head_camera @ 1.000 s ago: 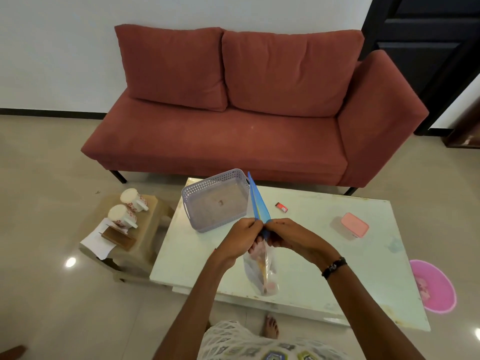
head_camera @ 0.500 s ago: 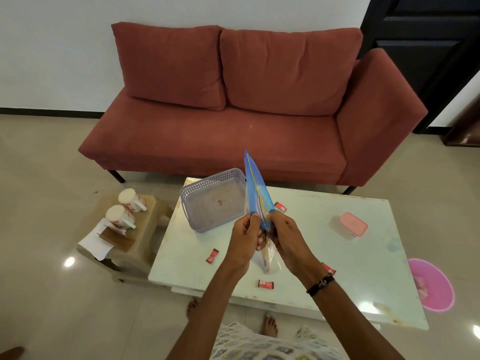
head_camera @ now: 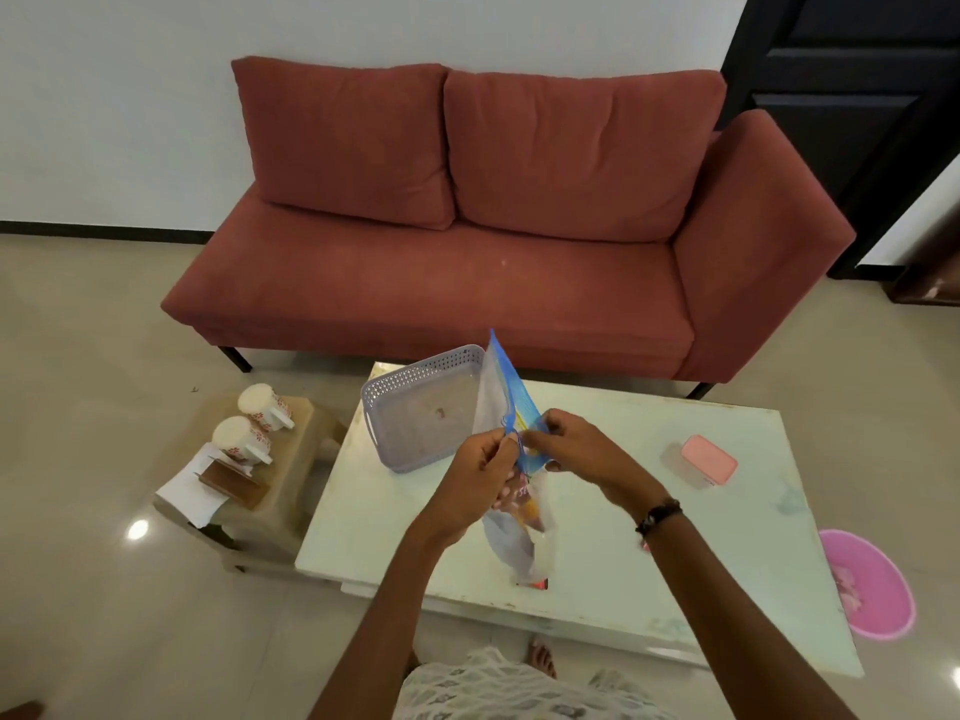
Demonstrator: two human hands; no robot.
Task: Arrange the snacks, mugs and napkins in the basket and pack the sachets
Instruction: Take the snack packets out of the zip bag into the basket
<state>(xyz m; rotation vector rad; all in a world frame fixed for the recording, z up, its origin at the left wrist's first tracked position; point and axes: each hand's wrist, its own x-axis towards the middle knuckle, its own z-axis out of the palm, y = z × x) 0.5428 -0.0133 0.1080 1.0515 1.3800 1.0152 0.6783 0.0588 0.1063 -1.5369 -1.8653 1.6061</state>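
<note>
- Hands first: my left hand and right hand meet above the white coffee table, both pinched shut on the blue top strip of a clear zip pouch.
- The pouch hangs between them, its blue edge rising past the fingers towards the sofa, its clear body drooping to the tabletop. I can make out pink and orange contents inside, too blurred to name.
- A small red sachet peeks out on the table just beneath the pouch's lower end.
- I see the lavender perforated basket on the far left part of the table, just beyond my left hand, with nothing in it but a small speck on its floor.
- A pink-lidded box sits on the right side of the table, well apart from the basket.
- Two white mugs with red flower print lie on their sides on a low wooden stool left of the table, one behind the other.
- White napkins lie at the stool's near corner under a brown wooden holder, beside the nearer mug.
- A pink basin rests on the floor to the right of the table.
- A dark beaded band circles my right wrist.
</note>
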